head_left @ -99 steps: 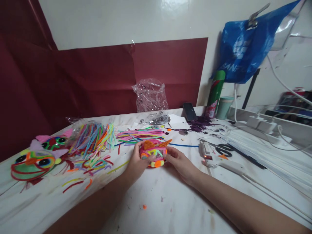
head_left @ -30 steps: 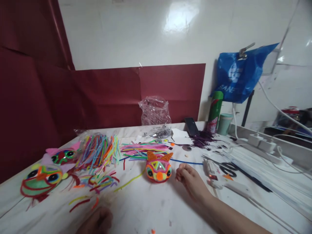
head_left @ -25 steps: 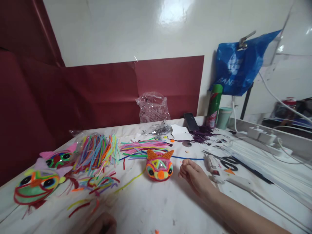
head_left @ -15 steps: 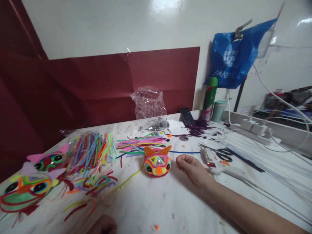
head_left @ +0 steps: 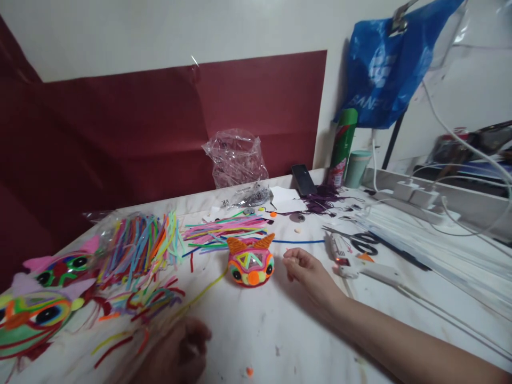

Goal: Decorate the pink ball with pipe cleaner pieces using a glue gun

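A small animal head (head_left: 251, 264) covered in bright pipe cleaners, with orange ears and an orange nose, stands in the middle of the table. Just to its right is my right hand (head_left: 308, 272), apart from it, with fingers curled and fingertips close together; whatever they may hold is too small to make out. My left hand (head_left: 182, 346) is at the bottom, dark and smeared by motion, so its fingers do not show clearly. Left of the head, a long yellow pipe cleaner (head_left: 206, 288) runs towards that hand.
Pipe cleaner bundles (head_left: 138, 245) and two finished animal heads (head_left: 34, 320) lie at left. At right are a hot glue gun (head_left: 368, 268), scissors (head_left: 362, 242) and a power strip (head_left: 428, 205). A green spray can (head_left: 343, 146) and cup (head_left: 357, 168) stand behind.
My left hand has come further up into view from the bottom edge. My right hand stays beside the animal head, its fingers still curled. The whole view has shifted slightly.
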Action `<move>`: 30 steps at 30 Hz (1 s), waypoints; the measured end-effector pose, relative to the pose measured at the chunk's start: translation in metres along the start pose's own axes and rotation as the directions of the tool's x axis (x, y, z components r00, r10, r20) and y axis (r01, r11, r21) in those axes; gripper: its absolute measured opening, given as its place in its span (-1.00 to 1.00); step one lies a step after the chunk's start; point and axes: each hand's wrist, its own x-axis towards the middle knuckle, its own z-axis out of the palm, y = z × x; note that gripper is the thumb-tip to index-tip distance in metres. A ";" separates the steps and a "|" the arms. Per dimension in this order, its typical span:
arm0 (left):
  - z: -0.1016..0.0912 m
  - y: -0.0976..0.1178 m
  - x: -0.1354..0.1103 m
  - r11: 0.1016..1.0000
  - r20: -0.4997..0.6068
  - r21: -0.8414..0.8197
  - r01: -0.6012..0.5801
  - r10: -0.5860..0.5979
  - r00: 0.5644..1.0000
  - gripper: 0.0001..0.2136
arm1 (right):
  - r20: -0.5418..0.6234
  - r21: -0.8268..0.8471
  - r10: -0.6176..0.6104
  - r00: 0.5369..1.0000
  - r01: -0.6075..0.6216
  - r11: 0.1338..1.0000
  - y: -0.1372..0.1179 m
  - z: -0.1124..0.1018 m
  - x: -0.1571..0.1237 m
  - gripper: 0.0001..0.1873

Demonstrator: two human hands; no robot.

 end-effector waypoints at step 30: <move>0.013 0.023 0.067 0.724 -0.202 0.615 -0.313 0.528 0.825 -0.90 | 0.167 0.094 0.181 0.969 -0.198 0.976 0.005 0.006 -0.008 -0.58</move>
